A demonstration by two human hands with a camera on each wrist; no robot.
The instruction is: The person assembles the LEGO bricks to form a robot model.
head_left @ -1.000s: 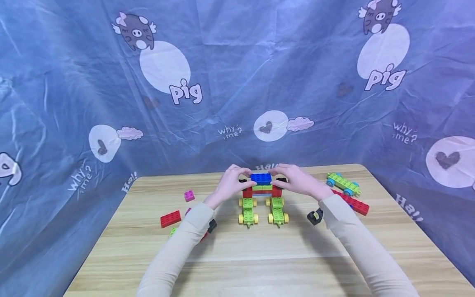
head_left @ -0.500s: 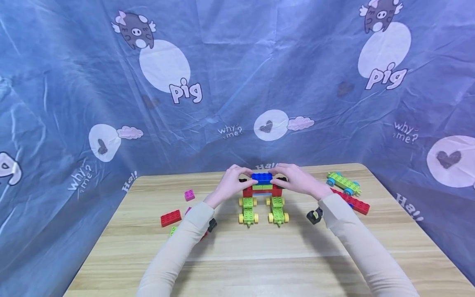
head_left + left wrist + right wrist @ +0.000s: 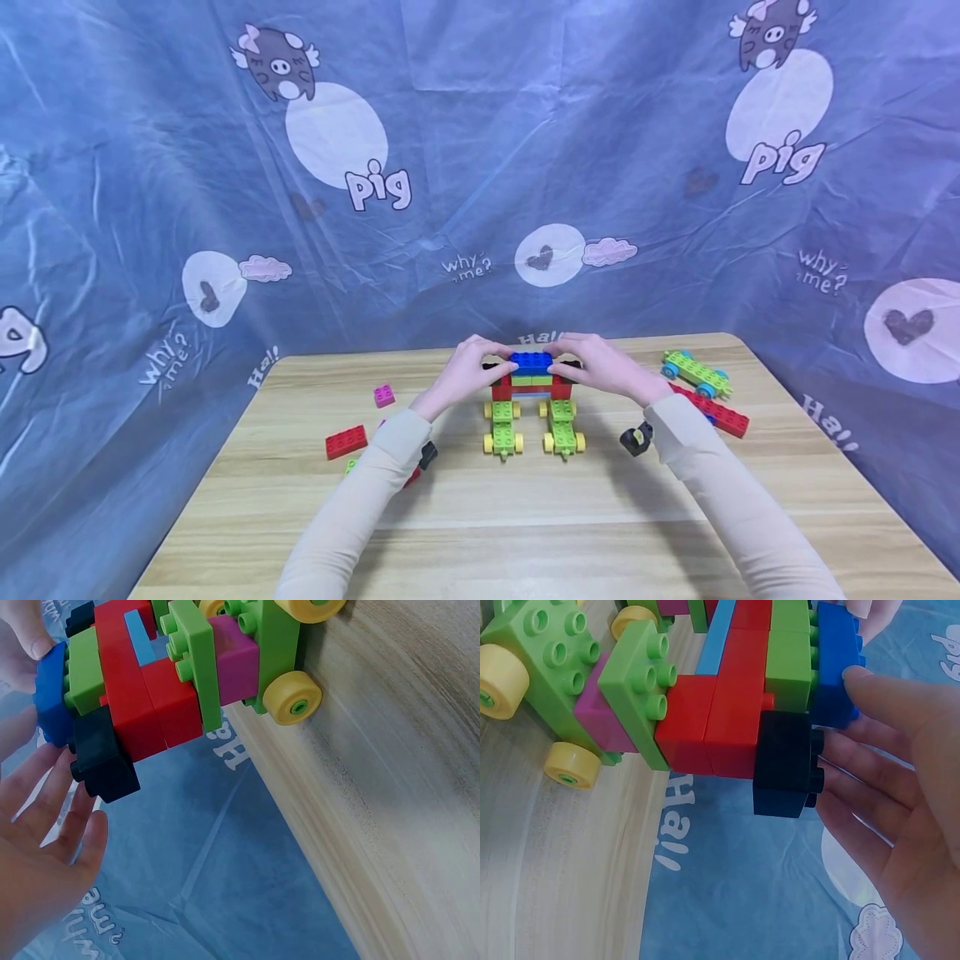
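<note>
Both hands hold a blue brick [image 3: 531, 363] at the top of a block structure. My left hand [image 3: 474, 367] pinches its left end and my right hand [image 3: 590, 365] its right end, thumbs on the near side. Just beneath lie lime green bricks [image 3: 788, 671]; their studs show in the gap under the blue brick. Lower down come red bricks [image 3: 735, 697] with a light blue strip [image 3: 139, 637]. A black brick [image 3: 103, 754] juts out at each side, close to the fingers. Two lime wheeled bases [image 3: 502, 429] with yellow wheels and purple bricks [image 3: 235, 658] carry the structure.
On the left lie a red brick [image 3: 346, 442], a small pink brick [image 3: 384, 395] and pieces partly behind the left sleeve. To the right are a black piece [image 3: 636, 438], long red bricks [image 3: 722, 414] and a lime wheeled base [image 3: 697, 372] with blue wheels. Patterned cloth hangs behind the table.
The blue brick has shifted slightly to the right over the lime bricks, with both hands keeping their hold. The rest of the structure looks the same.
</note>
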